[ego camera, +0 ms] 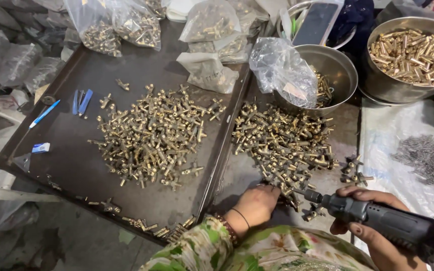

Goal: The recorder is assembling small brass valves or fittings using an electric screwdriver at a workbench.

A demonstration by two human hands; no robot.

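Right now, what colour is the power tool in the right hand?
Dark grey rotary tool, held in the right hand; head view.

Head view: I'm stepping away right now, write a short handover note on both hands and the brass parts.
Left hand: resting at the near edge of the right pile of brass fittings, fingers among the pieces; what it pinches is hidden.
Right hand: gripping a grey rotary tool, tip aimed at the left hand's fingers.
Second, larger pile lies on the dark tray.
Two steel bowls behind: near one with a plastic bag, far one full of brass pieces.
Which pile is finished cannot be told.
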